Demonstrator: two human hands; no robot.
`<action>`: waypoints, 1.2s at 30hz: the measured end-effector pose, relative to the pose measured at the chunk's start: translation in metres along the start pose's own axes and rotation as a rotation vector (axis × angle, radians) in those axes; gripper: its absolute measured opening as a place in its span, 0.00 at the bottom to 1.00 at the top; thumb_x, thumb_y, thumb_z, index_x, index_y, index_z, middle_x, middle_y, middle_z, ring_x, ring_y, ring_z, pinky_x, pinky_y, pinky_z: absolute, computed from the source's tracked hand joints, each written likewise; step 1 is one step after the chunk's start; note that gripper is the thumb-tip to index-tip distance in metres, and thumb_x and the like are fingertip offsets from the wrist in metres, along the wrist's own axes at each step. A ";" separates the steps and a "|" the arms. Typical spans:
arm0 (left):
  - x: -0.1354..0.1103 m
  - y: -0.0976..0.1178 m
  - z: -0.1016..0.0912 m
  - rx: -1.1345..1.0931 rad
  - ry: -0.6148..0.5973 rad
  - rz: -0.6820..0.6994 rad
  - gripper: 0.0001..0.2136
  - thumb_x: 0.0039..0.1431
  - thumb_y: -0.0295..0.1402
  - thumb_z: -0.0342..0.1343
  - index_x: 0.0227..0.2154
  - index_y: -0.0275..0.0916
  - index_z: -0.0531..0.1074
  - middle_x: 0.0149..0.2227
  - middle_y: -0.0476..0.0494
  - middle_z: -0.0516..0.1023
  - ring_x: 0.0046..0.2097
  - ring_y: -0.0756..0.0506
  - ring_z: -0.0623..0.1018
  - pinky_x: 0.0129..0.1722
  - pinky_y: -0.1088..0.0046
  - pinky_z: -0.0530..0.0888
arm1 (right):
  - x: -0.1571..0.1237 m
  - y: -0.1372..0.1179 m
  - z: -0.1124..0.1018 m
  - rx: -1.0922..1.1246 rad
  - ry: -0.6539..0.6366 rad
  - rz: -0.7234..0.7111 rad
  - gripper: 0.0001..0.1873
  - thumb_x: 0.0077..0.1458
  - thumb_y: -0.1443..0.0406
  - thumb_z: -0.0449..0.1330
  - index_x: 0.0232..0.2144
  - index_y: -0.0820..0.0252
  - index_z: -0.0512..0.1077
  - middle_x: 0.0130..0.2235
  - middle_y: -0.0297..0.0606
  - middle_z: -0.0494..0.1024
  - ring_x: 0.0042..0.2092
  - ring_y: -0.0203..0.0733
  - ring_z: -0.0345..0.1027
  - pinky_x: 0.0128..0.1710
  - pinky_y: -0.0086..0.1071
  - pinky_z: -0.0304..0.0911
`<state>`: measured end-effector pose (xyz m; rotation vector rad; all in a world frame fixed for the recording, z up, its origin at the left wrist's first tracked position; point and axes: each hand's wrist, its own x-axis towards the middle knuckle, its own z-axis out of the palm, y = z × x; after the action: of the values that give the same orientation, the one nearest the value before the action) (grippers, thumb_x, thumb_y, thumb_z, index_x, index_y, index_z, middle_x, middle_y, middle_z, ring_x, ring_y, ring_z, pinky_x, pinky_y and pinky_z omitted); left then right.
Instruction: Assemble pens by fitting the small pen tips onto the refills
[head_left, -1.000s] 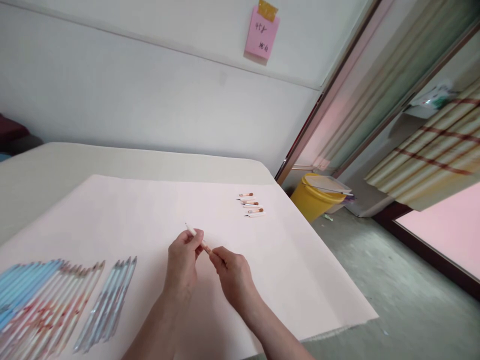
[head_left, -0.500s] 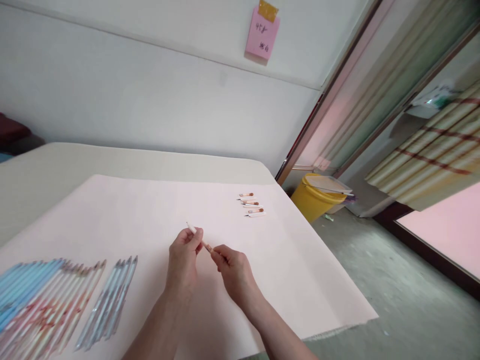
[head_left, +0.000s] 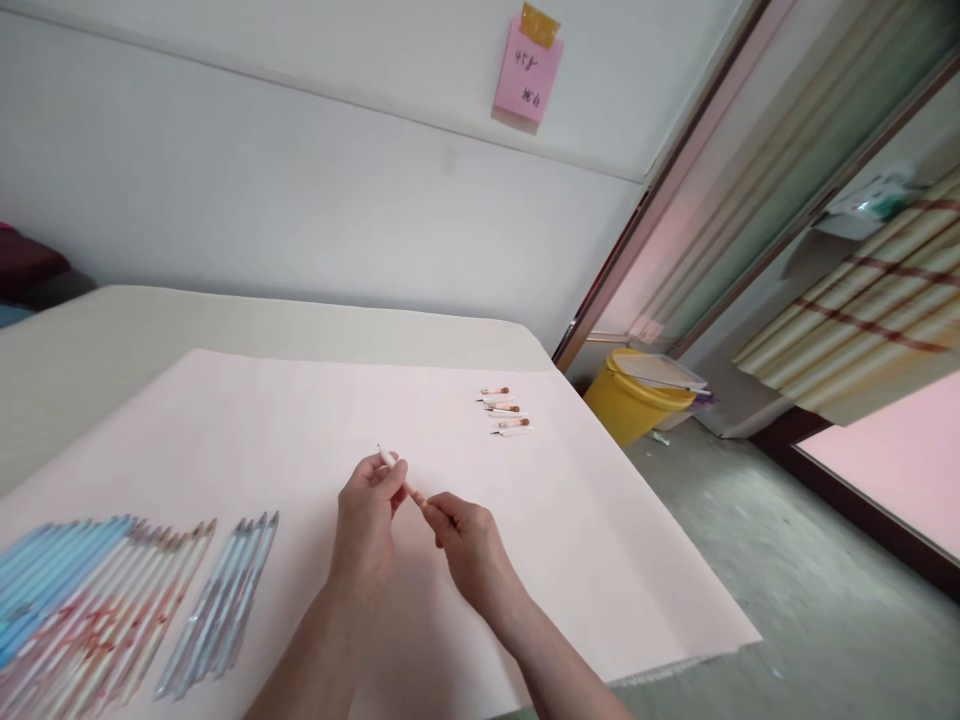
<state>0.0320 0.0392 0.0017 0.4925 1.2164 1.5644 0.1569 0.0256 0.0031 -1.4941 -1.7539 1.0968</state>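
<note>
The pen (head_left: 414, 493) is up over the white sheet (head_left: 600, 540), tip angled away toward the wall (head_left: 300, 190), with the left hand (head_left: 367, 505) pinching its white front and the right hand (head_left: 469, 545) clamped on the patterned rear, a little gap between the two. Small pen parts (head_left: 514, 423) lie in a column beyond, near the sheet's far right corner, and over on the left there's blue pens (head_left: 67, 560), red-patterned pens (head_left: 112, 625) and grey ones (head_left: 223, 600) side by side!

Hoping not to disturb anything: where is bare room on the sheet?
Bare sheet lies right of the right hand, and between the lower-left pens and the far edge. Crowded: among those pens and around the small pieces.
</note>
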 end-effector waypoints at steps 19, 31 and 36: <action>-0.001 0.003 0.001 0.071 -0.049 -0.020 0.19 0.45 0.35 0.62 0.41 0.38 0.70 0.25 0.51 0.72 0.28 0.51 0.72 0.38 0.67 0.72 | 0.005 0.007 -0.006 0.313 -0.094 0.084 0.18 0.53 0.54 0.54 0.25 0.62 0.72 0.19 0.30 0.64 0.22 0.30 0.51 0.22 0.27 0.46; 0.001 0.005 0.000 -0.074 0.040 -0.027 0.17 0.45 0.30 0.62 0.40 0.38 0.70 0.29 0.49 0.71 0.30 0.52 0.74 0.37 0.70 0.73 | 0.005 -0.003 -0.023 0.554 -0.074 0.167 0.20 0.55 0.52 0.51 0.32 0.64 0.70 0.29 0.37 0.71 0.20 0.27 0.54 0.20 0.26 0.47; 0.004 0.002 -0.004 -0.101 0.049 -0.017 0.15 0.45 0.28 0.62 0.39 0.38 0.70 0.29 0.47 0.72 0.31 0.51 0.75 0.38 0.69 0.73 | 0.005 -0.004 -0.027 0.500 -0.069 0.148 0.19 0.55 0.53 0.51 0.31 0.64 0.70 0.28 0.36 0.72 0.20 0.28 0.55 0.20 0.26 0.48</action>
<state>0.0264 0.0407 0.0009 0.3797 1.1691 1.6222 0.1767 0.0359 0.0190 -1.2938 -1.2908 1.5415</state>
